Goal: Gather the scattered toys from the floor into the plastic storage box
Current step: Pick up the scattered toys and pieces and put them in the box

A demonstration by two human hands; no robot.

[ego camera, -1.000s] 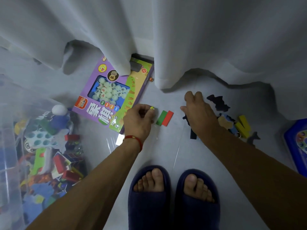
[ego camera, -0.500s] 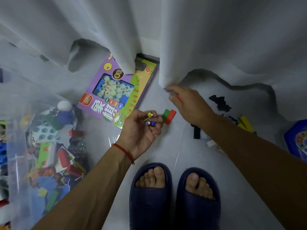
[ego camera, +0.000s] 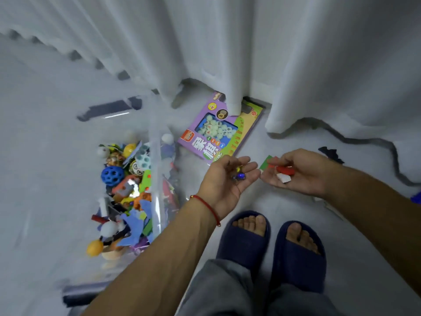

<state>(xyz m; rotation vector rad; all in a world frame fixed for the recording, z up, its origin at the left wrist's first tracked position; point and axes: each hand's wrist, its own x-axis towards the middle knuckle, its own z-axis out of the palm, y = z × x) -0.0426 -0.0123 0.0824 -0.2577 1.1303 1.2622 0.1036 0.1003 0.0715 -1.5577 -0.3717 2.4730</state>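
My left hand (ego camera: 224,179) is turned palm up and cups a few small marbles (ego camera: 238,176), blue and yellow. My right hand (ego camera: 298,173) is beside it, palm up, holding a red piece (ego camera: 286,170) and a white piece (ego camera: 283,178). A green and red block (ego camera: 265,161) lies on the floor between the two hands, partly hidden by my right fingers. The clear plastic storage box (ego camera: 157,160) stands to the left, holding several colourful toys. A purple boxed game (ego camera: 218,131) lies on the floor beyond my left hand, its far end under the curtain.
White curtains (ego camera: 296,65) hang along the far side. A black foam piece (ego camera: 331,153) lies on the floor at the right. A blue object (ego camera: 416,197) shows at the right edge. My feet in dark blue slippers (ego camera: 271,242) stand below the hands.
My right hand came back from the curtain edge and turned palm up with red and white pieces in it. My left hand opened flatter with the marbles. The view swung left toward the box.
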